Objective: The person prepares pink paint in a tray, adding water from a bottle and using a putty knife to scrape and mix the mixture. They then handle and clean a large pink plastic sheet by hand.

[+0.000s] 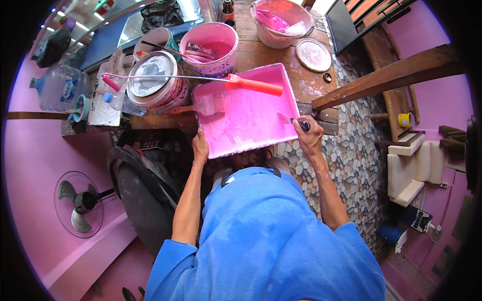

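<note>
A paint tray (256,125) coated in bright pink paint lies at the near edge of the wooden table. My left hand (200,146) grips its near left rim, fingers partly hidden. In my right hand (309,136) is a putty knife (285,119) with a dark handle, its pink-smeared blade over the right part of the tray. Across the tray's far left side and a paint can stretches a paint roller (254,85) with a red handle. A wide paintbrush (210,106) with pink-smeared bristles rests on the tray's left rim.
Left of the tray stand a paint can (153,80) and a pink paint bucket (221,45). Farther back is a basin (276,37), with a round lid (313,55) beside it. A wooden post (381,75) rises at right. A dark motorbike seat (143,200) is near my left arm.
</note>
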Action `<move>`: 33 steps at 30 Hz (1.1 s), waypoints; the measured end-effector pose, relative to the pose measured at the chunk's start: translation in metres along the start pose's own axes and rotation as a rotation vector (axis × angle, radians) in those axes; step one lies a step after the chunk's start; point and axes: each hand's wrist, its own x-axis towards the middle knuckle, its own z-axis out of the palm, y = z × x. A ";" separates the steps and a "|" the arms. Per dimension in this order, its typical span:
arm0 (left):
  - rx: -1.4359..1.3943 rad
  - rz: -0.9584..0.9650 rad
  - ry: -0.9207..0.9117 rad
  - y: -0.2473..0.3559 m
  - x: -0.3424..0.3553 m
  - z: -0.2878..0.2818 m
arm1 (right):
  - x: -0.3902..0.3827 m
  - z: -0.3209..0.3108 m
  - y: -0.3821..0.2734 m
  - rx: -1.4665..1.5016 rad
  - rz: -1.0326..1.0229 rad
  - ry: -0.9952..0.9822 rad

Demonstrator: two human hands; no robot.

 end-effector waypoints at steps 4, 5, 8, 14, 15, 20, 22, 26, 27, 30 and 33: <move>0.048 0.003 0.010 0.005 0.000 0.001 | -0.004 0.009 0.002 -0.066 -0.100 0.065; 0.047 -0.013 0.013 0.002 0.000 0.001 | -0.005 0.011 -0.002 -0.067 -0.101 0.062; -0.008 -0.074 0.012 0.003 0.000 0.000 | -0.007 0.011 -0.009 -0.031 -0.097 -0.055; 0.042 0.055 0.135 0.026 -0.013 0.003 | -0.004 0.006 0.013 0.056 0.152 0.088; 0.074 0.102 0.167 0.021 -0.013 0.005 | -0.005 0.004 0.018 0.080 0.170 0.107; 0.052 0.093 0.177 0.041 -0.019 -0.001 | -0.009 -0.005 0.040 0.232 0.301 0.120; 0.047 0.018 0.125 0.048 -0.019 -0.002 | -0.011 -0.007 0.053 0.460 0.483 0.207; 0.086 0.141 0.189 0.043 -0.016 -0.003 | -0.016 -0.011 0.075 0.736 0.627 0.275; 0.111 0.153 0.174 0.039 -0.014 -0.006 | -0.017 -0.011 0.079 0.796 0.684 0.275; 0.115 0.064 0.118 0.057 -0.016 -0.008 | -0.019 -0.011 0.084 0.845 0.751 0.285; 0.142 0.057 0.146 0.046 -0.016 -0.010 | -0.016 -0.006 0.081 0.840 0.767 0.262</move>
